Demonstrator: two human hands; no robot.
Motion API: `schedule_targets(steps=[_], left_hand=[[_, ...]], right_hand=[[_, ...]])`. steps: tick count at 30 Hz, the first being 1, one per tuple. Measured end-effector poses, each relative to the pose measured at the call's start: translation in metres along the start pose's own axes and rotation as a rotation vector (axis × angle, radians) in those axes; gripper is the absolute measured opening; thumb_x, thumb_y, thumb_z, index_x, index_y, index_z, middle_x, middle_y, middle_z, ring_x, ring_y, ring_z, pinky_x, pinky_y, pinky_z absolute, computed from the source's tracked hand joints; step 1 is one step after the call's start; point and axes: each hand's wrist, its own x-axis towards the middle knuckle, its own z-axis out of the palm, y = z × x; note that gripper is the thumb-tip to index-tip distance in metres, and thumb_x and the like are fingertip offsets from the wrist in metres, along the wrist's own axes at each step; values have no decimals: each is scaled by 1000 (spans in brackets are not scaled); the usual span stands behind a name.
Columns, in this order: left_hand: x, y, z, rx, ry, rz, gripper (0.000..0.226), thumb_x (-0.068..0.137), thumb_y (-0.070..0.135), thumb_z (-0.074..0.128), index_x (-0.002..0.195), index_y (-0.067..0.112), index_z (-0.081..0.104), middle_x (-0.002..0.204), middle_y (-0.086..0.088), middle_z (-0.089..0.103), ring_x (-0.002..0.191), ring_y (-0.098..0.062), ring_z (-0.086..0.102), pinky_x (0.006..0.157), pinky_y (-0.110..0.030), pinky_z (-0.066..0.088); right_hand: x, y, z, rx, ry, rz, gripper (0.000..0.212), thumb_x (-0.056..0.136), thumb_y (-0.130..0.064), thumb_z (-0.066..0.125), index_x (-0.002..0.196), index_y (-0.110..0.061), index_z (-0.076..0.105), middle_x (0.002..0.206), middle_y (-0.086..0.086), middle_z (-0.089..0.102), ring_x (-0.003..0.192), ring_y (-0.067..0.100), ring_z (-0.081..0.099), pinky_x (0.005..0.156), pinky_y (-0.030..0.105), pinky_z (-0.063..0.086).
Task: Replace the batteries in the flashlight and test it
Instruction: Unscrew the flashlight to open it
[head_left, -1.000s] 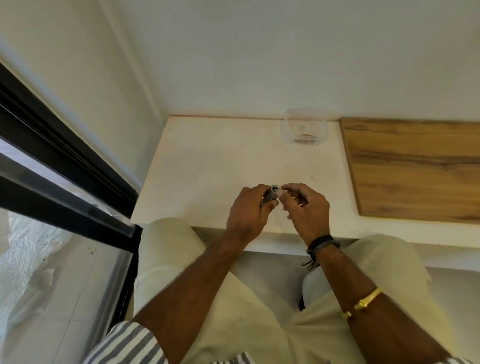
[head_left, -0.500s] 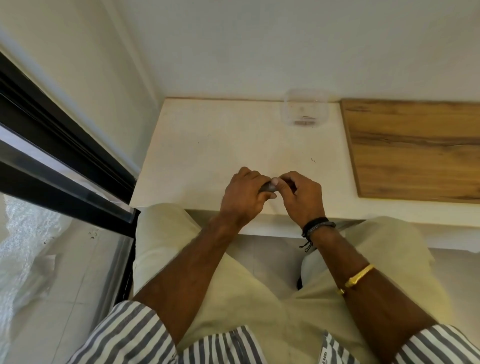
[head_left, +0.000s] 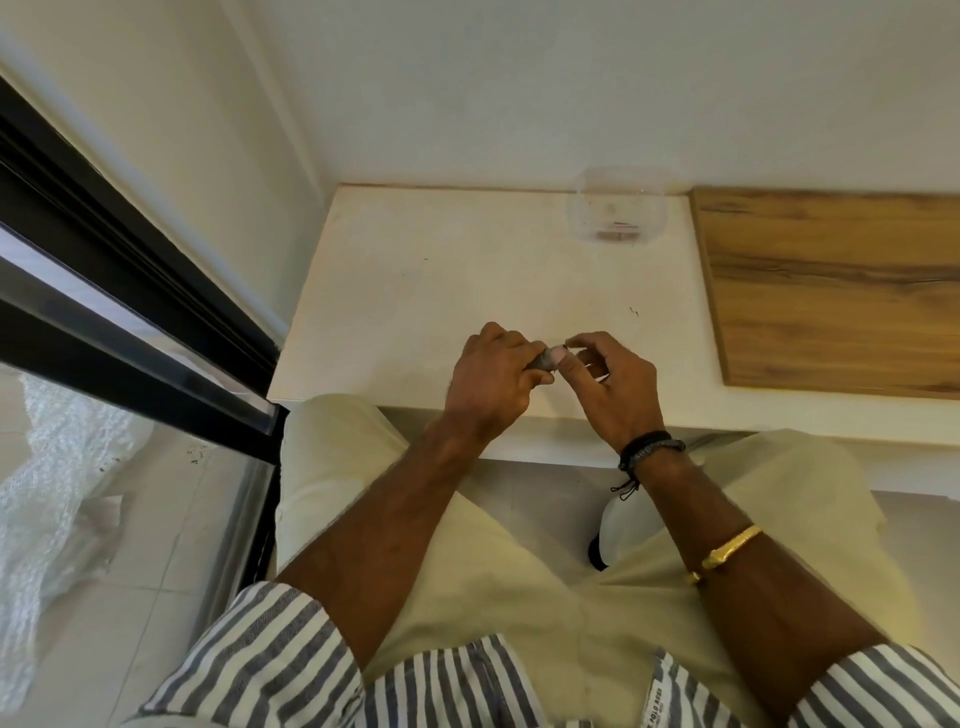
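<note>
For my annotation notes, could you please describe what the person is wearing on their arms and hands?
Both arms are bare below rolled sleeves of a grey-and-white striped shirt. The right wrist carries black braided cord bracelets with a loose dangling end, and higher on that forearm sits a gold metal bangle. The left hand and right hand wear no gloves.

Head-worn camera looks steeply down, close over the white table (head_left: 467, 270).

Desk (head_left: 441, 291) layout, head view.
Container (head_left: 621, 210) at far edge against wall; board (head_left: 831, 291) just right of it; both hands over near edge, flashlight (head_left: 543, 361) between.
</note>
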Motion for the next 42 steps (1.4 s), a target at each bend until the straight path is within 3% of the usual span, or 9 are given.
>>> schedule_targets(steps=[3, 7, 11, 15, 18, 28, 33, 36, 42], left_hand=[[-1, 0, 1, 17, -18, 18, 28, 95, 37, 61, 115, 18, 69, 101, -2, 72, 98, -21, 52, 83, -35, 42], [-4, -4, 2, 25, -30, 10, 29, 96, 37, 59, 115, 18, 69, 104, -2, 72, 99, -21, 51, 83, -34, 40], [-6, -8, 2, 44, -32, 8, 31, 94, 38, 61, 114, 16, 69, 102, -3, 72, 98, -22, 51, 83, -34, 39], [-8, -10, 1, 54, -31, 5, 29, 95, 38, 60, 115, 18, 69, 104, -1, 72, 101, -20, 51, 84, -33, 38], [-8, -10, 1, 37, -31, 13, 28, 96, 38, 59, 115, 20, 69, 103, 1, 72, 101, -20, 51, 85, -33, 40], [-10, -5, 0, 42, -51, 35, 30, 95, 37, 60, 116, 18, 69, 104, -2, 71, 102, -23, 50, 85, -34, 36], [-11, -5, 0, 55, -62, 40, 30, 96, 39, 57, 119, 21, 68, 109, 1, 71, 106, -21, 50, 87, -33, 37], [-11, -5, -1, 57, -67, 44, 31, 96, 39, 58, 119, 21, 68, 109, 1, 71, 106, -21, 50, 87, -34, 38], [-11, -5, 0, 55, -65, 38, 31, 95, 40, 60, 117, 20, 69, 105, 0, 72, 103, -22, 50, 86, -34, 37]], right_hand=[[1, 3, -1, -44, -19, -10, 31, 96, -42, 65, 100, -12, 74, 87, -1, 73, 80, 18, 68, 72, 27, 55], [1, 4, -3, -19, -85, -98, 17, 94, -19, 71, 110, -13, 73, 99, -4, 70, 85, 13, 64, 72, 15, 50], [1, 4, -4, 12, -166, -142, 33, 91, -1, 70, 119, -18, 70, 112, -2, 68, 90, 3, 63, 73, 8, 49], [1, -3, -3, 60, -153, -21, 33, 92, -23, 73, 123, -28, 66, 109, -9, 71, 89, 4, 68, 73, 15, 54], [1, -3, -1, 54, -110, 7, 14, 94, -35, 71, 104, -25, 72, 88, -12, 72, 74, 4, 68, 67, 9, 49], [0, 0, -12, 41, -161, -143, 35, 82, 6, 73, 108, -18, 75, 104, -1, 73, 95, 10, 68, 81, 22, 57], [0, 0, -8, 27, -103, 15, 25, 90, -38, 74, 111, -25, 73, 91, -17, 70, 83, 0, 68, 73, 16, 57], [0, 0, -8, 7, -101, -22, 21, 90, -33, 76, 104, -17, 76, 86, -8, 71, 78, 9, 69, 70, 28, 60], [-3, -3, -13, 15, -149, -163, 30, 82, 1, 78, 107, -15, 76, 103, -3, 71, 94, 11, 68, 87, 24, 58]])
